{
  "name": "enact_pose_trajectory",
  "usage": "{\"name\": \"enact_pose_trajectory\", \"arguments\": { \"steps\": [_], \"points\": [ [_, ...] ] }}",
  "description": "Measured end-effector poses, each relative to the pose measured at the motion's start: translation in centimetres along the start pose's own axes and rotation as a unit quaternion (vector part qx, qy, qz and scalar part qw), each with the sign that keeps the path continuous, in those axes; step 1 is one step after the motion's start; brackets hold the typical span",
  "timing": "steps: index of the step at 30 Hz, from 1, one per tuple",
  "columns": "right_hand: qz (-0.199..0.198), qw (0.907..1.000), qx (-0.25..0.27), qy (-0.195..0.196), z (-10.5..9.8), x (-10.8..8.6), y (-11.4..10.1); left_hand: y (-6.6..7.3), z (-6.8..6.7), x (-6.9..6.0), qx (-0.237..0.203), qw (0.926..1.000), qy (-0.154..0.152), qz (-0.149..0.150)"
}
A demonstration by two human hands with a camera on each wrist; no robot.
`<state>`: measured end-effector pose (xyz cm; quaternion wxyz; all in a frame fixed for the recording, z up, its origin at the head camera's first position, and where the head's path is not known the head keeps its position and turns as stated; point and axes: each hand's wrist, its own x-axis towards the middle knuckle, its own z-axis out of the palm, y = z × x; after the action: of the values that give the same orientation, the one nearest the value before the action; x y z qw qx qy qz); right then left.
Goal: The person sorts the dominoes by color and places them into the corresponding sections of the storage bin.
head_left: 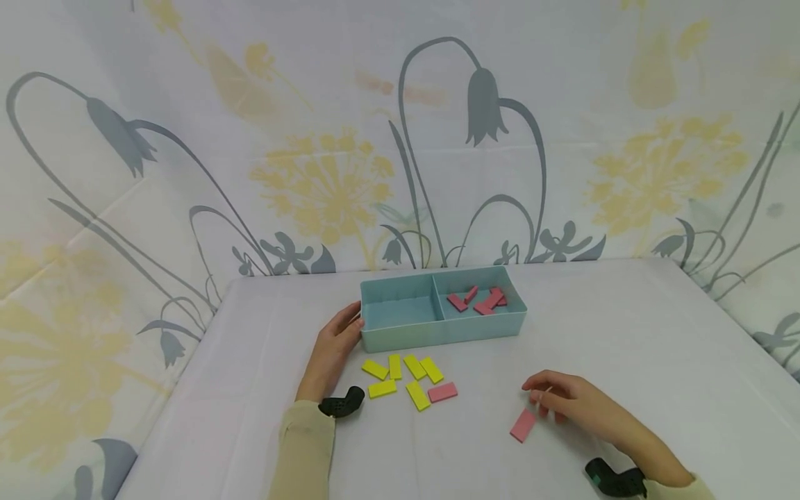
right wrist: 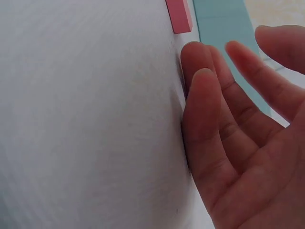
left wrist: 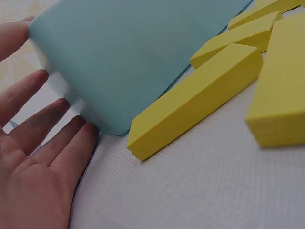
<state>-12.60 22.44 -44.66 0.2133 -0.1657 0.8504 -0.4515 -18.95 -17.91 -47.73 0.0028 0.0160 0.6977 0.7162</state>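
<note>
My left hand touches the left end of a pale blue two-compartment box; in the left wrist view its fairly straight fingertips rest on the box's side. My right hand is low over the table at the right, fingers loosely bent and holding nothing. Just beside its fingertips lies a pink block. Several yellow blocks lie in front of the box, together with another pink block. Several pink blocks sit in the box's right compartment; the left compartment holds none.
A white cloth covers the table. Behind the box rises a white backdrop printed with grey and yellow flowers. A divider splits the box across its middle.
</note>
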Motion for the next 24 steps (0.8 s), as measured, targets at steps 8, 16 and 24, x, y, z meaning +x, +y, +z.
{"name": "enact_pose_trajectory", "arguments": {
  "steps": [8, 16, 24],
  "points": [
    [-0.003, 0.9998, -0.018, -0.013, 0.3, 0.0, 0.2, -0.2, 0.0, 0.1, 0.011, 0.9999, -0.002, 0.001],
    [-0.068, 0.9958, -0.059, -0.016, 0.7, -0.3, 0.8, -0.2, 0.0, 0.1, 0.017, 0.9998, 0.003, 0.013],
    [-0.104, 0.9885, -0.107, -0.025, 1.1, -0.5, 0.9, -0.2, 0.1, 0.1, 0.021, 0.9997, 0.011, 0.002]
  ]
}}
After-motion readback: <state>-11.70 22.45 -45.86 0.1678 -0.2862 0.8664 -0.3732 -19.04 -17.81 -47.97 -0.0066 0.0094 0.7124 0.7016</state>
